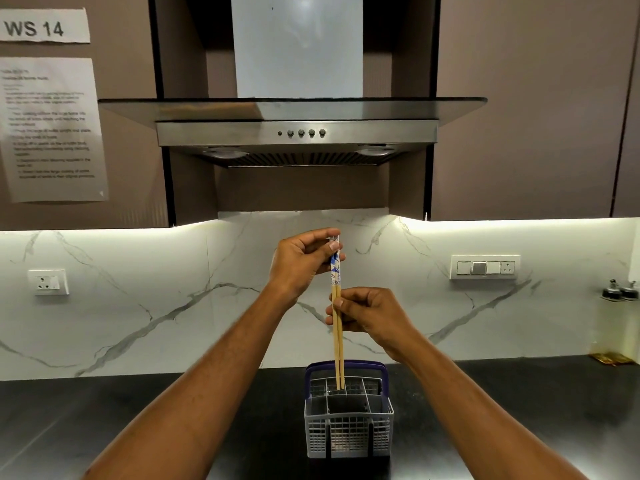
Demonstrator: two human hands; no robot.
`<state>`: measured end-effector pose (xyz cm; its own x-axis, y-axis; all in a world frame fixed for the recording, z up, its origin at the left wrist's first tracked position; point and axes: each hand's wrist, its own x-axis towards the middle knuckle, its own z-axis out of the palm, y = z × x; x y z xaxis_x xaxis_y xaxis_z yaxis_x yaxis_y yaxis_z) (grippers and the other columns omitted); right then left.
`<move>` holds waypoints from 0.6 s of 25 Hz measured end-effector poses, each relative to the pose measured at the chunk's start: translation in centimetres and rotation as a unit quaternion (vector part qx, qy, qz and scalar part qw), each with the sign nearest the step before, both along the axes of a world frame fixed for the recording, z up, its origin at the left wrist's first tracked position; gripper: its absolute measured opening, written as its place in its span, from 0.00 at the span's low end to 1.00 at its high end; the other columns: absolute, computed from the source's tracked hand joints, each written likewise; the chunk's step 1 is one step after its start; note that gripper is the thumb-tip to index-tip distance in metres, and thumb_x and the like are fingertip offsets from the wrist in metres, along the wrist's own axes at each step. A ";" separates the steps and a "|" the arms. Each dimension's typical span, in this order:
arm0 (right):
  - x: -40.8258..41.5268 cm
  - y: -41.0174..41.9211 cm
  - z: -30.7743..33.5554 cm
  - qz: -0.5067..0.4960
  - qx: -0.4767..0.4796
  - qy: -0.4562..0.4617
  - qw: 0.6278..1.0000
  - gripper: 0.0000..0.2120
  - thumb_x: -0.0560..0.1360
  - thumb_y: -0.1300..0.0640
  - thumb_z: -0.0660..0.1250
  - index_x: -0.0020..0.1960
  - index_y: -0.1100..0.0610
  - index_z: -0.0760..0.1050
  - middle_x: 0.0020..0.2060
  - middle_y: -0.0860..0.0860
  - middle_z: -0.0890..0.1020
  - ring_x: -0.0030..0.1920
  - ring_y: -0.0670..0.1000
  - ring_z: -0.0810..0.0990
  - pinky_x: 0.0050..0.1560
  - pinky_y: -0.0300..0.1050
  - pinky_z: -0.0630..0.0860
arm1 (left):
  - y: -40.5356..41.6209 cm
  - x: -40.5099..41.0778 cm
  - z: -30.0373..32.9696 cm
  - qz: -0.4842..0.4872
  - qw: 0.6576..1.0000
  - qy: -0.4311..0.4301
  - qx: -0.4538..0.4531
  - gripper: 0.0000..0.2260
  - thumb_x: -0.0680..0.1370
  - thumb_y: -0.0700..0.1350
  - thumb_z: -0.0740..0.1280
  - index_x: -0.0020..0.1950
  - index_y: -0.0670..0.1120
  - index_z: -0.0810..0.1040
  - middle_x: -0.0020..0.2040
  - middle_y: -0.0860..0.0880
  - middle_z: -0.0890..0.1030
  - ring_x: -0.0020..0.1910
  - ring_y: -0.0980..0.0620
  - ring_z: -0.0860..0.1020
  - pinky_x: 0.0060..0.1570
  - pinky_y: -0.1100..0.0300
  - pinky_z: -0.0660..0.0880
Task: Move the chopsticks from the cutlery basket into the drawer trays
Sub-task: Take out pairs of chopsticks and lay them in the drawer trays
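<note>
A pair of wooden chopsticks (338, 344) with blue-and-white patterned tops stands upright above the grey cutlery basket (348, 433). Their lower tips reach just inside the basket's back compartments. My left hand (301, 261) pinches the patterned top ends. My right hand (367, 315) grips the pair around the middle, lower down. The basket has a dark blue handle (346, 366) and sits on the dark countertop (138, 420). No drawer or tray is in view.
A steel cooker hood (296, 133) hangs overhead between brown cabinets. The marble backsplash carries a socket (48, 282) at left and a switch panel (485, 267) at right. Two small bottles (620, 291) stand at the far right. Paper notices are taped to the left cabinet.
</note>
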<state>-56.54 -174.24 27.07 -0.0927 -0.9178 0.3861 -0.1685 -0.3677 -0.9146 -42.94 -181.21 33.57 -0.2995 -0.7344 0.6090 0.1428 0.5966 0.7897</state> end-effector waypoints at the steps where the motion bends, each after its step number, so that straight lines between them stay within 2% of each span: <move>1: 0.0 0.0 0.0 -0.003 0.001 0.002 1.000 0.09 0.79 0.63 0.65 0.55 0.64 0.81 0.47 0.62 0.86 0.46 0.58 0.87 0.48 0.43 0.84 | 0.0 0.0 0.0 -0.002 1.000 0.001 0.001 0.12 0.77 0.39 0.68 0.61 0.42 0.81 0.51 0.44 0.85 0.46 0.50 0.86 0.49 0.57 0.83; 9: -0.7 0.4 -2.6 -0.012 0.060 -0.015 0.998 0.07 0.78 0.63 0.66 0.53 0.62 0.81 0.45 0.61 0.86 0.46 0.57 0.87 0.49 0.47 0.84 | 0.2 -0.4 -3.0 -0.027 0.999 -0.010 0.040 0.14 0.78 0.37 0.68 0.64 0.43 0.78 0.48 0.44 0.86 0.44 0.51 0.86 0.47 0.58 0.83; 12: -1.2 0.9 -6.0 -0.009 0.110 -0.039 0.993 0.07 0.78 0.64 0.67 0.53 0.64 0.81 0.45 0.61 0.86 0.47 0.58 0.87 0.49 0.48 0.84 | 0.2 -0.7 -7.0 -0.051 0.991 -0.017 0.123 0.16 0.78 0.38 0.68 0.66 0.44 0.76 0.46 0.44 0.86 0.43 0.50 0.86 0.43 0.60 0.83; 15: -1.7 2.0 -10.5 -0.020 0.160 -0.041 0.986 0.07 0.78 0.64 0.67 0.52 0.65 0.81 0.45 0.62 0.86 0.46 0.59 0.87 0.47 0.47 0.84 | 1.2 -1.2 -13.0 -0.066 0.974 -0.065 0.208 0.14 0.78 0.38 0.69 0.63 0.38 0.77 0.49 0.41 0.86 0.45 0.48 0.86 0.47 0.57 0.83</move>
<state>-58.28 -172.25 16.59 -0.1509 -0.9863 0.0669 -0.0974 -0.0526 -0.9939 -44.14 -179.98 20.53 -0.4631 -0.8588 0.2189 0.0804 0.2052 0.9754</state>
